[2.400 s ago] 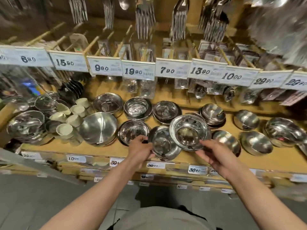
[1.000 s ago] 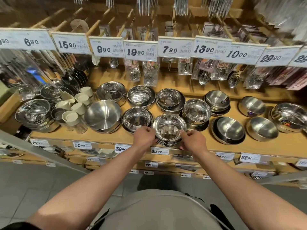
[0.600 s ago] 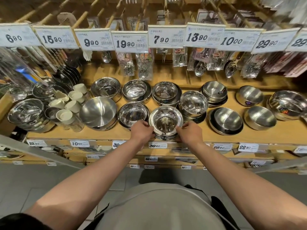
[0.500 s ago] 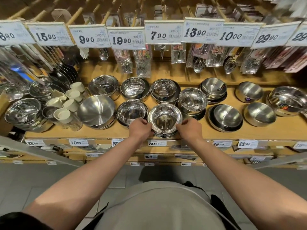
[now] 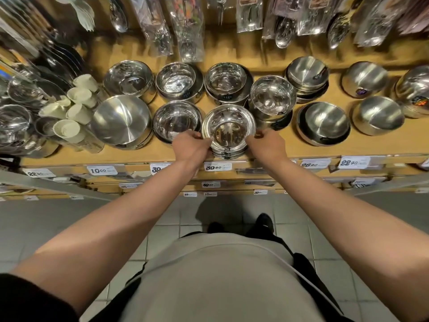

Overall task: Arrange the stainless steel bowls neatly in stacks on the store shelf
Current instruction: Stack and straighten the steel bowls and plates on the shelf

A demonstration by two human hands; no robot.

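A stack of shiny rimmed steel bowls (image 5: 228, 130) stands at the front middle of the wooden shelf (image 5: 290, 149). My left hand (image 5: 191, 146) grips the stack's left rim and my right hand (image 5: 265, 144) grips its right rim, fingers curled round the edges. Beside it stand other steel bowl stacks: one to the left (image 5: 176, 120), a taller one to the right rear (image 5: 271, 98), and a row of stacks behind (image 5: 226, 81).
A large brushed steel bowl (image 5: 120, 120) and several white cups (image 5: 69, 112) stand at the left. Matte bowls (image 5: 325, 123) sit at the right. Bagged cutlery (image 5: 188, 24) hangs above the back row. Price tags (image 5: 217, 167) line the shelf's front edge.
The bowl that my right hand held up has come down onto the front stack. Both hands now hold that stack by its rim. The camera has tilted further down.
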